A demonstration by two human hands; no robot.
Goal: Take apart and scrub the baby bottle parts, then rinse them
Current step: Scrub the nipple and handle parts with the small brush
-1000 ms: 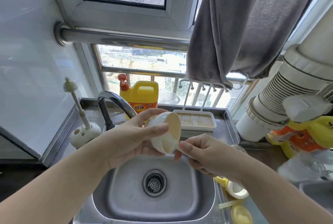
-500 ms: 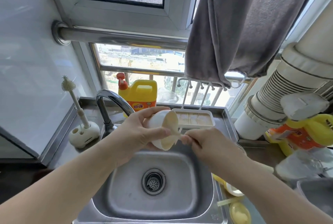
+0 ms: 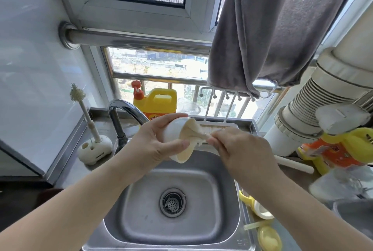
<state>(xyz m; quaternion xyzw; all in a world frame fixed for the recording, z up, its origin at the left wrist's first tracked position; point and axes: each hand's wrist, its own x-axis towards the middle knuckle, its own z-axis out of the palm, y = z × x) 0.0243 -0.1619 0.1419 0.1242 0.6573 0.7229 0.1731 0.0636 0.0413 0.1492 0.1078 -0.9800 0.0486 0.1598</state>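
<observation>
While a steel sink point(image 3: 220, 216) lies below on the worktop point(image 3: 105, 127), a person's left hand point(image 3: 149, 145) wraps its grip around a white bottle cup point(image 3: 175, 131) tipped on its side above the basin, and the right hand point(image 3: 240, 149) pinches a brush point(image 3: 198, 134) whose head sits inside the cup's mouth.

My left hand point(image 3: 153, 145) holds bottle part point(image 3: 177, 139) above sink point(image 3: 201, 228); my right hand point(image 3: 242, 149) just right of it, brush point(image 3: 199, 134) reaching into part's mouth. Faucet point(image 3: 123, 113) behind left hand. Brush stand point(image 3: 94, 149) on counter left of faucet. Detergent jug point(image 3: 157, 101) behind faucet, on sill. Towel point(image 3: 272, 28) hangs above right. More bottle pieces point(image 3: 262, 210) on counter right of sink.
</observation>
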